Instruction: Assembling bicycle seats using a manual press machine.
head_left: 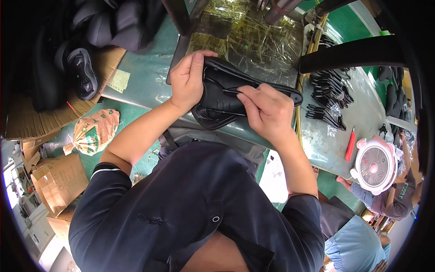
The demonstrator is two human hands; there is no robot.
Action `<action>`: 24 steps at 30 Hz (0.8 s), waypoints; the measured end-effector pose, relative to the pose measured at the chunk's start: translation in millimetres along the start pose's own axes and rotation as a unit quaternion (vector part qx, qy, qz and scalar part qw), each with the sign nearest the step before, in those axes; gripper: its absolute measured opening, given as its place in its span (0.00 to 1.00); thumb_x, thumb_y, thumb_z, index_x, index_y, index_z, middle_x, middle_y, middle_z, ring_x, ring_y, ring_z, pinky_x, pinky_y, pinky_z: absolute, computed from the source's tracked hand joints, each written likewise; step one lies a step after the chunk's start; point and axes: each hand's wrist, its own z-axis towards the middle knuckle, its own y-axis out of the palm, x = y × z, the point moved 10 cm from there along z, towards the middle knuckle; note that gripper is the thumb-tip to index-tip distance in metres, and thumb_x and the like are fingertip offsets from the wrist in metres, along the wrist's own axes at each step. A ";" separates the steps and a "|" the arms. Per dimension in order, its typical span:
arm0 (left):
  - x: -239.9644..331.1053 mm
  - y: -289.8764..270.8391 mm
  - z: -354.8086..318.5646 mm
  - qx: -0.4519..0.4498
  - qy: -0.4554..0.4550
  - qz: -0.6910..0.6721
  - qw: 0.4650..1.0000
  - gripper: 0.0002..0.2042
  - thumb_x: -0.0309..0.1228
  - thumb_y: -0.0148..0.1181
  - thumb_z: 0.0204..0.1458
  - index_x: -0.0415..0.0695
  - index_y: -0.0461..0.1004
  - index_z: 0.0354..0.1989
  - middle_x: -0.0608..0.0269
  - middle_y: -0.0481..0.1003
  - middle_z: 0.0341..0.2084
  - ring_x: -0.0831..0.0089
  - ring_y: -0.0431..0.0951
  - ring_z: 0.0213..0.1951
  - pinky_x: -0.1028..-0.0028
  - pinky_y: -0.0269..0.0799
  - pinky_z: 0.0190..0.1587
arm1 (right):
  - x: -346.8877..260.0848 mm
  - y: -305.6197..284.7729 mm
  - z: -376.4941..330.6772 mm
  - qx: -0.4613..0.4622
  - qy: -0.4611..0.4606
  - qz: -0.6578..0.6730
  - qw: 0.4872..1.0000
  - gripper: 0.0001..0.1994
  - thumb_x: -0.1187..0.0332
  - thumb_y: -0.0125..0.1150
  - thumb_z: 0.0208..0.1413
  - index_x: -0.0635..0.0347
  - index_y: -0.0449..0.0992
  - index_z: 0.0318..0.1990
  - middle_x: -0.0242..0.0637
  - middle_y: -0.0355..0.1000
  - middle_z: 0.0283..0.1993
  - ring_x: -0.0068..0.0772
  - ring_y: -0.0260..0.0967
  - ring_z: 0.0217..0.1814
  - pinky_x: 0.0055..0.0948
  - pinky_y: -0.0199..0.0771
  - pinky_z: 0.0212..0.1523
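Note:
A black bicycle saddle (215, 102) lies with its ribbed underside up at the near edge of the green workbench, its narrow end toward the right. My left hand (187, 81) grips its wide end, the thumb along the rim and the fingers hidden behind it. Across the underside runs a thin black saddle rail (223, 89). My right hand (268, 108) is closed on the rail near the saddle's middle, thumb and fingers pinched together. Whether the rail's ends are seated in the shell, I cannot tell.
Beyond the saddle is a press bed (226, 41) covered in yellowish film, with a dark metal post beside it. Several black rails (324, 93) lie at right, near a red-handled tool (350, 146) and a pink-white fan (374, 165). Saddles (120, 27) fill a carton at left. People sit at right.

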 end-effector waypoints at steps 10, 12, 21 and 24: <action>14.8 9.8 -0.5 -0.031 0.063 0.057 0.996 0.14 0.30 0.51 0.77 0.34 0.83 0.47 0.53 0.86 0.42 0.65 0.85 0.45 0.70 0.78 0.52 | 1.4 3.9 18.8 -0.026 -0.033 0.000 0.999 0.07 0.69 0.76 0.54 0.52 0.88 0.40 0.32 0.71 0.24 0.39 0.73 0.22 0.37 0.72 0.23; 13.5 8.9 -4.8 -0.042 0.056 0.067 0.995 0.14 0.29 0.50 0.77 0.34 0.83 0.47 0.53 0.86 0.43 0.64 0.85 0.47 0.69 0.78 0.53 | 1.3 5.1 27.1 -0.040 -0.051 0.023 0.998 0.06 0.69 0.76 0.54 0.52 0.88 0.40 0.33 0.72 0.25 0.41 0.73 0.23 0.38 0.72 0.24; 66.0 31.7 -14.7 -0.132 0.239 0.362 0.891 0.32 0.39 0.80 0.51 0.45 0.74 0.62 0.47 0.75 0.52 0.44 0.80 0.49 0.52 0.78 0.50 | 17.7 -51.0 45.4 0.080 -0.023 -0.096 0.992 0.23 0.61 0.76 0.57 0.63 0.81 0.56 0.49 0.78 0.49 0.56 0.77 0.51 0.50 0.78 0.51; 75.4 41.6 -31.4 -0.106 0.187 0.384 0.898 0.29 0.38 0.80 0.50 0.45 0.75 0.60 0.47 0.73 0.48 0.43 0.78 0.51 0.50 0.75 0.53 | 35.9 -25.6 7.7 0.069 0.159 -0.068 0.983 0.39 0.55 0.77 0.56 0.74 0.68 0.67 0.67 0.70 0.63 0.68 0.77 0.56 0.53 0.81 0.55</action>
